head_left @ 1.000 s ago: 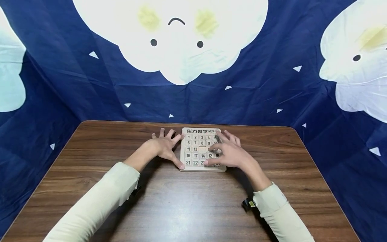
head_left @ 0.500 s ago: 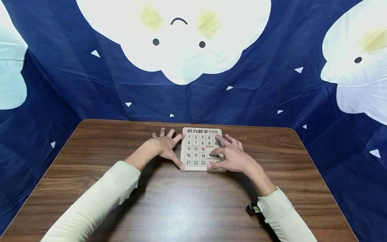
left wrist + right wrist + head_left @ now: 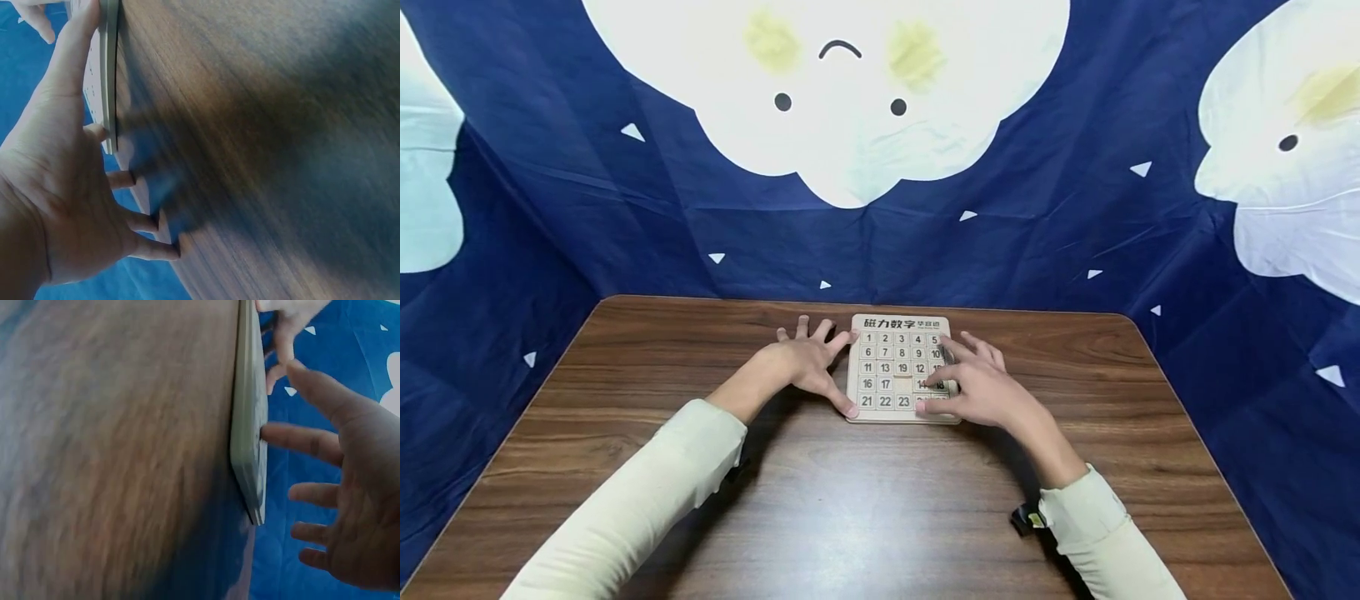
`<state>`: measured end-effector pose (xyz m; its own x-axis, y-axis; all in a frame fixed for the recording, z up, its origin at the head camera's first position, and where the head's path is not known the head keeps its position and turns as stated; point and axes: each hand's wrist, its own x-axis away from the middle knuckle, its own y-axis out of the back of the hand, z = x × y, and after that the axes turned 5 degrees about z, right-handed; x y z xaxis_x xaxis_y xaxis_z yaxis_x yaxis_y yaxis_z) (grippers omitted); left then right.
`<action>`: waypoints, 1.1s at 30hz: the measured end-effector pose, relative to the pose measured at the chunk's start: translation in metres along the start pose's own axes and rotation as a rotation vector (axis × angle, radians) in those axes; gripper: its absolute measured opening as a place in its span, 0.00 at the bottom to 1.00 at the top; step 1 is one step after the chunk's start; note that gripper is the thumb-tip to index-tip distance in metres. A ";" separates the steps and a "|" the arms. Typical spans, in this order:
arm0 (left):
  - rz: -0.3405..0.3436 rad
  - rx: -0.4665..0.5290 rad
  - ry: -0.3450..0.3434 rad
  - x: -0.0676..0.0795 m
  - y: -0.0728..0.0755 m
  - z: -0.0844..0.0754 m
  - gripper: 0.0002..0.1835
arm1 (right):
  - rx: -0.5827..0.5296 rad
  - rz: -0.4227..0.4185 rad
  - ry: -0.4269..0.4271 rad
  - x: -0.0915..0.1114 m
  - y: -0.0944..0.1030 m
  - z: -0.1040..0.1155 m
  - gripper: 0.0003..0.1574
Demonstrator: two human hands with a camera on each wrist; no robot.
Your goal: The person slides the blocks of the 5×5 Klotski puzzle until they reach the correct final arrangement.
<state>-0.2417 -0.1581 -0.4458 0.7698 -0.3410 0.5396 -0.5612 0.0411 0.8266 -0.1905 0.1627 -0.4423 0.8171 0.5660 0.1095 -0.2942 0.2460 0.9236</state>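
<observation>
A pale number sliding puzzle (image 3: 883, 417) lies flat on the table, its square tiles in rows below a printed heading. At its left side my left hand (image 3: 801, 364) has its fingers spread, the thumb touching the lower left corner and the index finger the upper left edge. My right hand (image 3: 981, 385) reaches over the right side with extended fingers. Its index fingertip is on the 14 tile (image 3: 921, 385), just right of a vacant slot (image 3: 903, 385). That hand hides some right-hand tiles. The right wrist view shows the index finger touching the puzzle (image 3: 245, 425) face.
The brown wooden table (image 3: 842, 508) extends around the puzzle. Behind it and at both sides hangs a dark blue cloth (image 3: 647, 217) printed with white clouds and small triangles. A small black device (image 3: 1024, 518) sits at the right wrist.
Under my right index finger, 19 moved left, then 12 moved up, then 14 slid right. The vacant slot has shifted from below the 8 to below the 19. My left hand stayed put.
</observation>
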 end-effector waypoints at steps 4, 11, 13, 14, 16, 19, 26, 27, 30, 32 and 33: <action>0.003 -0.005 -0.004 0.001 0.002 -0.002 0.83 | -0.014 0.040 0.041 -0.006 -0.005 0.013 0.39; 0.013 -0.002 -0.003 0.001 0.002 -0.003 0.83 | 0.000 0.063 0.029 -0.009 -0.008 0.019 0.36; 0.016 -0.005 -0.001 0.001 0.003 -0.002 0.83 | 0.005 0.036 0.015 -0.009 -0.004 0.016 0.33; 0.016 -0.006 0.000 0.001 0.003 -0.002 0.83 | 0.012 0.024 0.011 -0.010 -0.003 0.015 0.33; 0.017 -0.006 0.002 0.001 0.003 -0.002 0.83 | 0.023 0.011 0.010 -0.014 -0.004 0.014 0.36; 0.023 0.000 0.005 0.000 0.003 -0.001 0.83 | 0.024 0.020 -0.001 -0.020 -0.009 0.014 0.42; 0.030 0.000 0.012 -0.001 0.003 -0.002 0.83 | 0.003 0.041 0.001 -0.023 -0.014 0.018 0.45; 0.032 -0.001 0.015 -0.001 0.003 -0.002 0.83 | -0.003 0.050 0.012 -0.023 -0.014 0.019 0.45; 0.038 0.003 0.021 -0.001 0.003 -0.002 0.83 | -0.036 0.088 0.046 -0.022 -0.013 0.020 0.40; 0.038 0.006 0.024 -0.001 0.003 -0.002 0.84 | -0.059 0.103 0.064 -0.020 -0.010 0.020 0.37; 0.036 0.006 0.025 -0.001 0.003 -0.001 0.84 | -0.063 0.100 0.063 -0.020 -0.009 0.019 0.36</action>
<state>-0.2437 -0.1562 -0.4442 0.7561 -0.3160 0.5731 -0.5907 0.0473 0.8055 -0.1944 0.1341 -0.4453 0.7497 0.6383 0.1749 -0.4048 0.2331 0.8842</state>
